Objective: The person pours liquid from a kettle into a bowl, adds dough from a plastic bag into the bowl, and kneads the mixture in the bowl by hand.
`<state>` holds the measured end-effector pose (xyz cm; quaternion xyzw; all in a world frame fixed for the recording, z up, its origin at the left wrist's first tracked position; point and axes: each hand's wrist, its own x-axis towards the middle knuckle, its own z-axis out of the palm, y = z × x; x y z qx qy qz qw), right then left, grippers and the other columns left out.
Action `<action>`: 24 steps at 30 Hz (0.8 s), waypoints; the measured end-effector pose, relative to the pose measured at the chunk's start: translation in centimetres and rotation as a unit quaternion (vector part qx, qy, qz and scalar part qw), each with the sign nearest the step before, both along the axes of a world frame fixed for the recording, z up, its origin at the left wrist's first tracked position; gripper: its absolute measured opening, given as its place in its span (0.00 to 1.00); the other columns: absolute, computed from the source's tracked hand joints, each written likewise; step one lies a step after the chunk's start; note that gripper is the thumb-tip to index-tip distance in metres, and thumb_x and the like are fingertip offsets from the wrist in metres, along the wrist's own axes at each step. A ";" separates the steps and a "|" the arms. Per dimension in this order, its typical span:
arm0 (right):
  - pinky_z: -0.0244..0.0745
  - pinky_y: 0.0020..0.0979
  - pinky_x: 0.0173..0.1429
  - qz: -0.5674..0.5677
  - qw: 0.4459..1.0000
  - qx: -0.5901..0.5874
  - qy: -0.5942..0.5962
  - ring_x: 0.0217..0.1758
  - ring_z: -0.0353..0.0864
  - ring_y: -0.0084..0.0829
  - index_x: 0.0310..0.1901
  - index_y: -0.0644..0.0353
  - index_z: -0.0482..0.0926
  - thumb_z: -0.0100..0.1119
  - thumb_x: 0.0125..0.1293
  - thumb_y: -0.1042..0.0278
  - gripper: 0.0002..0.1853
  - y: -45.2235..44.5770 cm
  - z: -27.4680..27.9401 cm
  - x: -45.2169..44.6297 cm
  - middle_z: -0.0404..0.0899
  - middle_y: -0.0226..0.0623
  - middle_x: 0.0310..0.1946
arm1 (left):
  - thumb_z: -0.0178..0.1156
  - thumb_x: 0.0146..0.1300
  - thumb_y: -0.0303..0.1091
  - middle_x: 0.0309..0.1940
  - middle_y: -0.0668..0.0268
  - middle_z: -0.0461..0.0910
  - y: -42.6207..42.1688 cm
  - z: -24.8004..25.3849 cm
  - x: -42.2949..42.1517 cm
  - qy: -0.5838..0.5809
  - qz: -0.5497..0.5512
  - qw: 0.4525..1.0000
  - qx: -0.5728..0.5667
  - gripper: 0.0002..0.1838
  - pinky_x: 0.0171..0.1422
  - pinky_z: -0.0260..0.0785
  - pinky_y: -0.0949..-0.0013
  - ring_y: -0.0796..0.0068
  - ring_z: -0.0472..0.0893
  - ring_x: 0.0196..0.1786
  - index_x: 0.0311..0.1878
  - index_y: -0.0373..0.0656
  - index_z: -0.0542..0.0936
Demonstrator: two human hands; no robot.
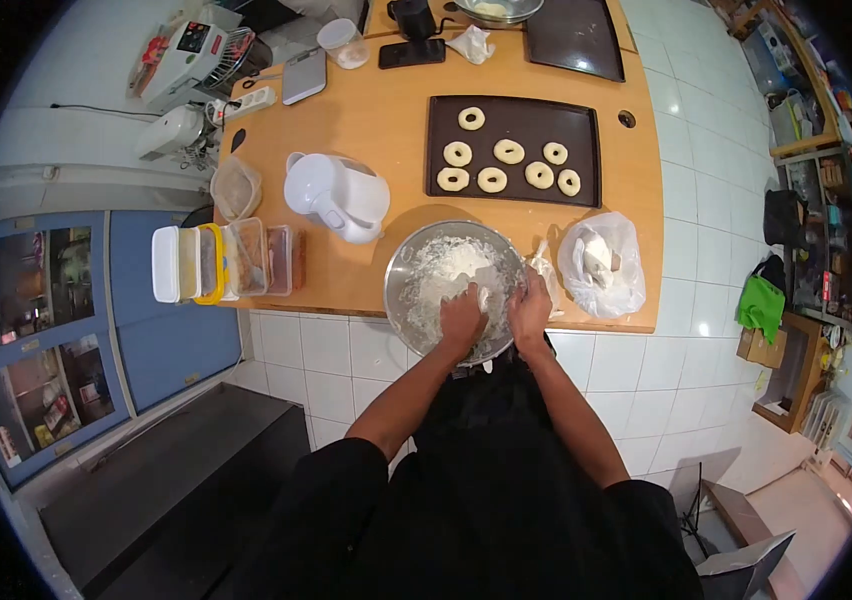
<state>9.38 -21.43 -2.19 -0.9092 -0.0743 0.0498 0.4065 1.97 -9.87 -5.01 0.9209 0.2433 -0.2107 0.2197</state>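
Observation:
A large steel mixing bowl (pixel 403 318) stands at the table's front edge, holding loose white flour (pixel 443 262) with lumpy bits of dough. My left hand (pixel 463 318) is down inside it, fingers curled into the floury mix. Just beyond those fingertips shows a pale flat piece (pixel 487 278); whether it is a scraper or dough I cannot tell. On the bowl's right side my right hand (pixel 530 308) grips the rim. Close by on the right lie a clear plastic bag (pixel 601 265) with something white inside and a smaller twisted bag (pixel 544 268).
Behind the bowl, a dark baking tray (pixel 546 115) carries several ring-shaped dough pieces (pixel 509 151). A white pitcher (pixel 336 195) stands to the left, near several plastic containers (pixel 246 255). Farther back are a scale (pixel 305 76), a phone (pixel 412 53) and another tray (pixel 576 40).

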 end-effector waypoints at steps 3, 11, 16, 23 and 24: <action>0.73 0.51 0.46 0.011 1.000 0.003 0.001 0.43 0.77 0.58 0.54 0.61 0.73 0.52 0.55 0.79 0.21 -0.1 -0.4 0.0 0.76 0.54 0.41 | 0.62 0.51 0.36 0.54 0.50 0.76 0.0 -3.3 0.6 -0.122 0.021 0.988 0.093 0.26 0.61 0.64 0.43 0.50 0.76 0.57 0.55 0.42 0.70; 0.73 0.46 0.54 0.045 0.996 -0.008 0.072 0.48 0.77 0.58 0.56 0.69 0.72 0.51 0.57 0.81 0.22 -0.6 0.7 0.5 0.76 0.59 0.47 | 0.65 0.50 0.40 0.60 0.39 0.67 3.2 -6.8 3.7 -0.152 0.048 0.979 0.129 0.37 0.66 0.58 0.40 0.36 0.66 0.63 0.64 0.45 0.65; 0.73 0.46 0.53 0.021 0.997 -0.018 0.065 0.48 0.77 0.58 0.57 0.70 0.71 0.50 0.57 0.81 0.23 0.0 1.3 0.3 0.76 0.59 0.48 | 0.66 0.48 0.35 0.60 0.37 0.65 5.4 -5.9 6.1 -0.192 0.131 0.972 0.046 0.38 0.71 0.52 0.44 0.37 0.62 0.66 0.65 0.45 0.64; 0.73 0.47 0.53 -0.005 0.997 -0.044 0.056 0.49 0.77 0.57 0.57 0.70 0.71 0.52 0.56 0.81 0.23 0.6 1.5 0.0 0.76 0.57 0.47 | 0.64 0.45 0.32 0.67 0.40 0.60 3.5 -0.9 3.4 -0.161 0.067 0.985 -0.010 0.42 0.68 0.59 0.44 0.38 0.65 0.65 0.68 0.48 0.64; 0.73 0.47 0.53 -0.013 0.998 -0.038 0.054 0.49 0.77 0.57 0.57 0.69 0.71 0.52 0.56 0.81 0.23 1.0 1.6 -0.1 0.76 0.56 0.46 | 0.64 0.45 0.32 0.68 0.41 0.59 2.5 -0.4 2.6 -0.121 0.069 0.990 -0.024 0.43 0.67 0.61 0.45 0.38 0.66 0.64 0.69 0.48 0.63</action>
